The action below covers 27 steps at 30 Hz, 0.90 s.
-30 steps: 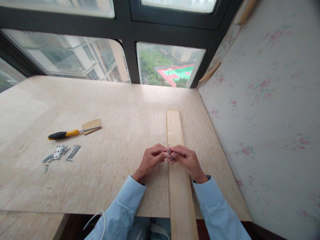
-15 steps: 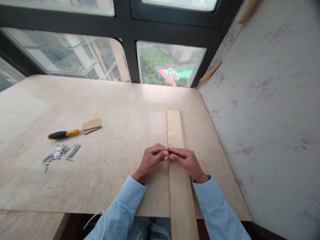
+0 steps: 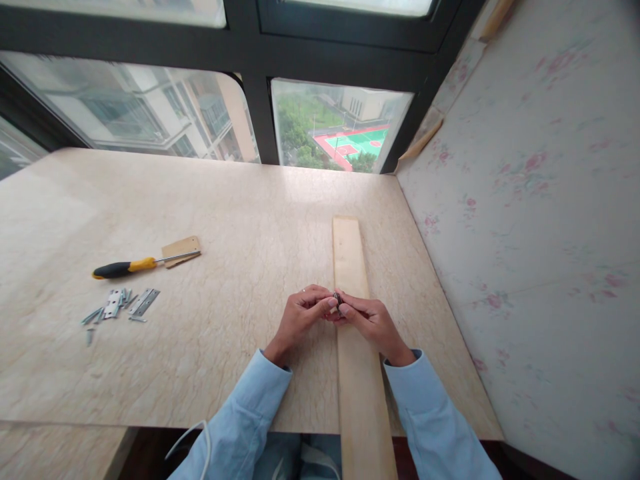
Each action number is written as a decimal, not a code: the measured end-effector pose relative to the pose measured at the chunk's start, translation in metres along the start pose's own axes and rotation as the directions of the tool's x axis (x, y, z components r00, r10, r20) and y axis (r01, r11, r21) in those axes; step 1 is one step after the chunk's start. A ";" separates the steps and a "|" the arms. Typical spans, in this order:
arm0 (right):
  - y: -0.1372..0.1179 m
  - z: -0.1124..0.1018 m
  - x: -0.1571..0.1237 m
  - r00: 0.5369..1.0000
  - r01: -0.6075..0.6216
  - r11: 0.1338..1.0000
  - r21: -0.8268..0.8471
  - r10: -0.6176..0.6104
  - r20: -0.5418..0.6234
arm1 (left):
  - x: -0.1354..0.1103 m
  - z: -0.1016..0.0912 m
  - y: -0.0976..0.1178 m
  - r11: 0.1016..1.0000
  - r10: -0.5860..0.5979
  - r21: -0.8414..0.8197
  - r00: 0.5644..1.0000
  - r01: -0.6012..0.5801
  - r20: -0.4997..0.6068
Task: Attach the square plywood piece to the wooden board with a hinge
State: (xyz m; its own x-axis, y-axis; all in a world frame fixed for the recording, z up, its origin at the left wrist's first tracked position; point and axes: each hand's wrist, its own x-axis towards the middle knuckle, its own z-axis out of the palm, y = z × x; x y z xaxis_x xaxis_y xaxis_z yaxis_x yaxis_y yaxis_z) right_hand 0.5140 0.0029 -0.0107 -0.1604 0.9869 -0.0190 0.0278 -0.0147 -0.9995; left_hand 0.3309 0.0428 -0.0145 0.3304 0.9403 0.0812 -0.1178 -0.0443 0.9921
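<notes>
Between my fingertips, above a long pale wooden board (image 3: 363,387), is a small dark metal piece (image 3: 338,301). It could be a folded hinge, but it is too small and too covered to tell. My left hand (image 3: 306,317) pinches it from the left with thumb and fingers. From the right, my right hand (image 3: 371,321) pinches the same piece. The board lies lengthwise under both hands, and its near end sticks out past the table edge.
A screwdriver (image 3: 125,268) with a yellow and black handle lies at the left, its shaft across a small brown card (image 3: 181,248). Nearer are metal hinges (image 3: 145,302) and several screws (image 3: 91,316). A papered wall (image 3: 540,267) bounds the right side; windows stand behind.
The metal piece has turned a little between my fingers and shows more of itself now. Both hands stay in nearly the same place over the board.
</notes>
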 end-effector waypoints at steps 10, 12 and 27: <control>-0.011 0.005 0.004 0.999 -0.034 0.992 0.120 0.036 -0.019 | -0.002 0.001 0.006 0.989 -0.113 -0.092 0.993 0.116 0.039; -0.012 0.004 0.005 0.999 -0.039 0.989 0.140 0.042 -0.020 | -0.002 0.001 0.006 0.986 -0.108 -0.121 0.991 0.117 0.074; -0.009 0.002 0.007 0.996 -0.052 0.993 0.103 0.058 -0.063 | -0.002 0.005 0.000 0.957 -0.155 -0.238 0.985 0.168 0.074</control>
State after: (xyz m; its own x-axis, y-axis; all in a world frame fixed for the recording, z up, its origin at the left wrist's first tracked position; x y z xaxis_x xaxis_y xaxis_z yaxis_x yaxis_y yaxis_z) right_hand 0.5102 0.0097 -0.0017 -0.0962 0.9925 -0.0757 -0.0653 -0.0822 -0.9945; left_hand 0.3344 0.0390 -0.0143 0.4128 0.9084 -0.0666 -0.2801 0.1962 0.9397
